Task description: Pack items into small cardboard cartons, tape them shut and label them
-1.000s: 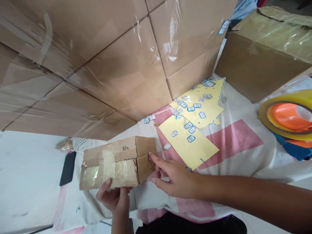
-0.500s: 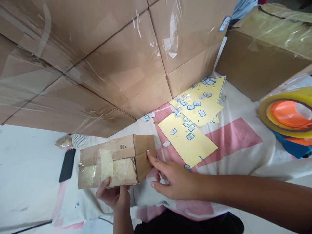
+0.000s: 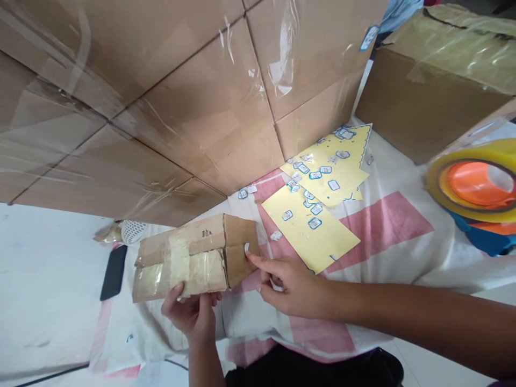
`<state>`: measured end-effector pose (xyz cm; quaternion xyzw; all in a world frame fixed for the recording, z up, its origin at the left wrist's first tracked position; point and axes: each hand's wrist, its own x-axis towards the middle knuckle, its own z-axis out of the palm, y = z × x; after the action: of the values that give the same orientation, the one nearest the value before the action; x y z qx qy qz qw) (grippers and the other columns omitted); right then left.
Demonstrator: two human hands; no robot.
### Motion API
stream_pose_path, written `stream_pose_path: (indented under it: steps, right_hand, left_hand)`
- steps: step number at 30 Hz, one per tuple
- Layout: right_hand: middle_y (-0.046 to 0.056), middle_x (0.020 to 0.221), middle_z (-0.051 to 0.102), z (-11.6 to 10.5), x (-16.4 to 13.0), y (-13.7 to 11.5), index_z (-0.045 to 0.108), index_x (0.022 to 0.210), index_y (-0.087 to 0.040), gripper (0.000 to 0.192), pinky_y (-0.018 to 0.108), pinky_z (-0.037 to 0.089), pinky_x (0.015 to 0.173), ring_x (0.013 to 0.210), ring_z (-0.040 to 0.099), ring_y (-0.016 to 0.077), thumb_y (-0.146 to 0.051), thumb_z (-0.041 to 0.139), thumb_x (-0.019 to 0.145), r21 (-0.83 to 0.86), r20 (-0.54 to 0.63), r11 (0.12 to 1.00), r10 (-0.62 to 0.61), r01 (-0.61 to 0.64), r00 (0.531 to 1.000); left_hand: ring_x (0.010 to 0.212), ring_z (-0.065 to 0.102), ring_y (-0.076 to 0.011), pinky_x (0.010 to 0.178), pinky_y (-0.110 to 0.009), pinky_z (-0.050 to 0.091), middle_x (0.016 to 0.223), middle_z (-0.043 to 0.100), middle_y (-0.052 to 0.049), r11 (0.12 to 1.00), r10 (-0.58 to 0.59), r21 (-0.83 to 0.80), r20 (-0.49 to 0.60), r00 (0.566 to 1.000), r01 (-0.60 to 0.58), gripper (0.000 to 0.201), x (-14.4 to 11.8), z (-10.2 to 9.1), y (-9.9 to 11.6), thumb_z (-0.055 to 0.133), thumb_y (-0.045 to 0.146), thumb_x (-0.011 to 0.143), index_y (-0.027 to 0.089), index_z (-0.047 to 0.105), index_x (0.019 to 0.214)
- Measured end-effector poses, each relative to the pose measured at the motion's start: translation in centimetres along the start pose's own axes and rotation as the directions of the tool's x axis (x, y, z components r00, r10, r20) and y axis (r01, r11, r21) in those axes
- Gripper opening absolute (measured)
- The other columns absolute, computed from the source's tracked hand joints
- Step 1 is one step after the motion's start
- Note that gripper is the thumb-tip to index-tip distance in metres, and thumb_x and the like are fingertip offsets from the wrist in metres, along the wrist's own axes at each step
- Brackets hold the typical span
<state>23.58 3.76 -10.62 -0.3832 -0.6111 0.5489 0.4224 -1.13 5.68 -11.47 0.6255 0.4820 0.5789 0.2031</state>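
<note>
A small cardboard box (image 3: 201, 242), patched with clear tape, lies tilted on the cloth. My left hand (image 3: 190, 316) grips its near lower edge, the thumb on the taped side and the other fingers partly hidden under it. At the box's right end a small white label (image 3: 246, 247) sits on the cardboard. The index fingertip of my right hand (image 3: 296, 285) touches that label's lower edge. Thumb and index are apart on this hand, while the remaining fingers curl loosely with nothing in them.
Yellow sheets (image 3: 310, 226) with small blue-edged labels lie right of the box. Large taped cartons (image 3: 193, 123) rise behind. A brown carton (image 3: 423, 102) and tape rolls (image 3: 439, 196) are at right. A black phone (image 3: 113, 273) lies left, beside a white perforated object (image 3: 133, 231).
The box has shifted slightly up in view with my left hand. More of the white label shows beside my right index fingertip.
</note>
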Motion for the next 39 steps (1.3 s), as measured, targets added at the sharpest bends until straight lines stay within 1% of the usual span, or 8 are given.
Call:
stream_pose_path:
  steps: [4, 9, 14, 19, 27, 34, 37, 39]
  right_hand:
    - [0.001, 0.086, 0.065, -0.4, 0.3, -0.2, 0.045, 0.158, -0.011, 0.068, 0.028, 0.047, 0.066, 0.067, 0.054, 0.0122, -0.023, 0.055, 0.092, 0.02, -0.049, 0.999, 0.05, -0.049, 0.998]
    - [-0.001, 0.089, 0.067, -0.3, 0.3, -0.1, 0.032, 0.165, -0.021, 0.08, 0.029, 0.047, 0.071, 0.074, 0.056, 0.0136, -0.019, 0.059, 0.09, -0.013, 0.05, 0.995, 0.104, -0.104, 0.993]
    - [-0.008, 0.074, 0.058, 0.0, 0.3, 0.3, 0.012, 0.169, -0.029, 0.094, 0.026, 0.042, 0.065, 0.066, 0.053, 0.0117, -0.013, 0.059, 0.089, 0.07, 0.142, 0.979, 0.178, -0.189, 0.974]
    - [-0.008, 0.075, 0.055, -0.1, 0.6, 0.8, 0.024, 0.167, -0.029, 0.085, 0.027, 0.042, 0.067, 0.065, 0.05, 0.0104, -0.017, 0.059, 0.091, 0.201, 0.062, 0.962, 0.174, -0.183, 0.983]
    - [-0.007, 0.079, 0.062, 0.1, 0.7, 1.3, 0.02, 0.168, -0.035, 0.092, 0.027, 0.045, 0.066, 0.064, 0.051, 0.0107, -0.019, 0.063, 0.088, 0.157, 0.062, 0.973, 0.163, -0.171, 0.985]
    - [-0.004, 0.078, 0.061, 0.3, 0.6, 1.0, 0.043, 0.16, -0.023, 0.075, 0.024, 0.044, 0.064, 0.063, 0.05, 0.0101, -0.017, 0.06, 0.087, 0.114, -0.062, 0.991, 0.072, -0.064, 0.996]
    - [-0.002, 0.076, 0.065, 0.3, 0.2, 0.9, 0.057, 0.151, -0.017, 0.063, 0.025, 0.044, 0.062, 0.059, 0.051, 0.0099, -0.019, 0.057, 0.088, 0.005, -0.101, 1.0, 0.016, -0.015, 0.995]
    - [-0.002, 0.071, 0.065, 0.5, -0.2, 0.8, 0.058, 0.149, -0.013, 0.062, 0.026, 0.044, 0.061, 0.055, 0.05, 0.0104, -0.019, 0.056, 0.088, -0.076, -0.092, 0.996, -0.052, 0.045, 0.994]
  left_hand:
    - [0.035, 0.05, -0.0078, 0.036, -0.022, 0.05, 0.065, 0.056, 0.015, 1.0, -0.009, -0.009, 0.013, 1.0, 0.009, 0.053, -0.1, -0.2, -0.2, 0.068, 0.004, 0.079, 0.027, 0.037, 0.115]
    - [0.036, 0.05, -0.0081, 0.039, -0.024, 0.051, 0.067, 0.057, 0.015, 1.0, -0.028, -0.013, -0.01, 1.0, 0.027, 0.052, -0.1, -0.1, -0.1, 0.069, 0.006, 0.08, 0.027, 0.037, 0.116]
    - [0.037, 0.051, -0.0092, 0.039, -0.024, 0.051, 0.065, 0.057, 0.015, 0.999, -0.024, -0.026, -0.023, 0.999, 0.024, 0.052, -0.5, 0.3, -0.1, 0.068, 0.004, 0.084, 0.027, 0.039, 0.12]
    - [0.037, 0.05, -0.0092, 0.04, -0.024, 0.052, 0.061, 0.057, 0.015, 0.998, -0.008, -0.054, -0.016, 1.0, 0.007, 0.052, -0.4, 0.4, -0.2, 0.066, 0.002, 0.086, 0.028, 0.04, 0.123]
    - [0.034, 0.049, -0.0097, 0.037, -0.023, 0.05, 0.058, 0.055, 0.018, 0.999, -0.04, 0.004, -0.038, 0.998, 0.04, 0.059, -0.1, 0.5, 0.0, 0.066, 0.002, 0.074, 0.026, 0.034, 0.117]
    - [0.034, 0.049, -0.0087, 0.035, -0.022, 0.049, 0.063, 0.057, 0.018, 0.997, -0.077, 0.002, -0.092, 0.993, 0.078, 0.058, -0.1, 0.9, 0.2, 0.067, 0.004, 0.069, 0.027, 0.034, 0.112]
    - [0.035, 0.05, -0.0087, 0.034, -0.022, 0.047, 0.068, 0.057, 0.016, 0.995, -0.097, 0.001, -0.112, 0.989, 0.098, 0.058, -0.2, 0.9, 0.3, 0.068, 0.005, 0.069, 0.027, 0.035, 0.111]
    - [0.036, 0.051, -0.0096, 0.034, -0.023, 0.047, 0.068, 0.057, 0.016, 0.995, -0.101, -0.001, -0.121, 0.987, 0.102, 0.058, -0.2, 1.0, 0.3, 0.069, 0.005, 0.07, 0.027, 0.035, 0.111]
